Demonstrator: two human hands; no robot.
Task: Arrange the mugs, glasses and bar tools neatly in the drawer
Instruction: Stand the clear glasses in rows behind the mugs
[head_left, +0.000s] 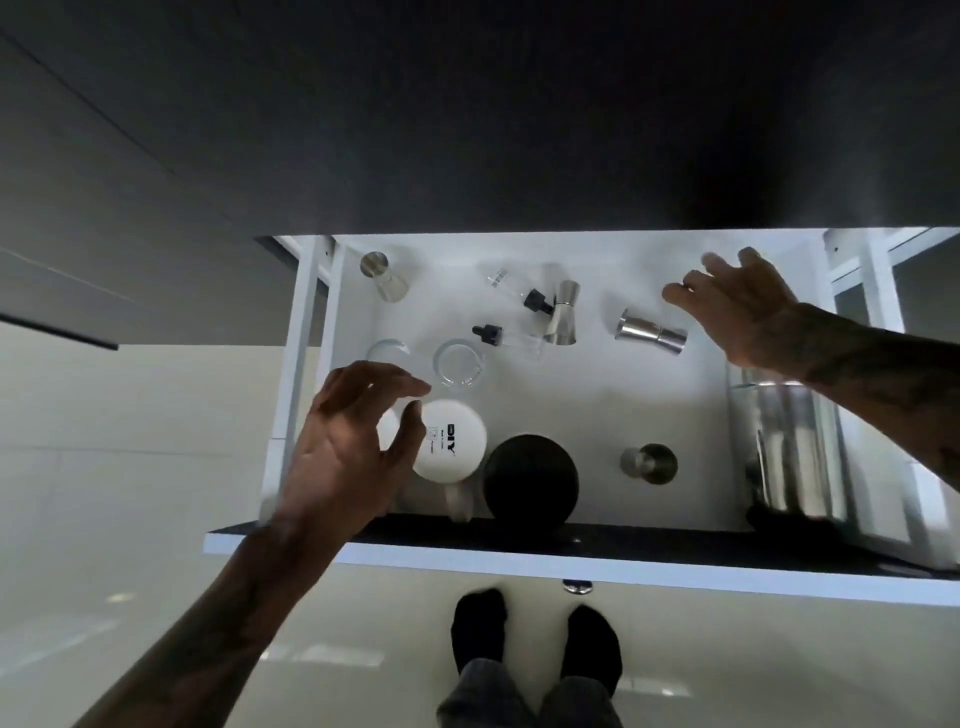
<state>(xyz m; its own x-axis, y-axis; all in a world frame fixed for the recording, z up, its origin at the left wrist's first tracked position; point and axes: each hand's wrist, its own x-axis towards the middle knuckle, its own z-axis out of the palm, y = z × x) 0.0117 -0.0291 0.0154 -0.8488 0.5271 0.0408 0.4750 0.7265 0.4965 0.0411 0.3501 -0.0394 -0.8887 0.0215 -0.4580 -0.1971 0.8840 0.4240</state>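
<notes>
The white drawer is pulled out below me. My left hand hovers open over its front left corner, fingers spread just above an upturned white mug. A black mug stands beside the white one. A clear glass and another glass stand behind them. My right hand is open at the back right, just beyond a steel jigger lying on its side. Other jiggers stand at the back left, the middle and the front. Two dropper bottles lie in the middle.
A tall steel shaker lies along the drawer's right side. The dark drawer front runs across below the items. A dark cabinet face rises above the drawer. My feet stand on a pale glossy floor.
</notes>
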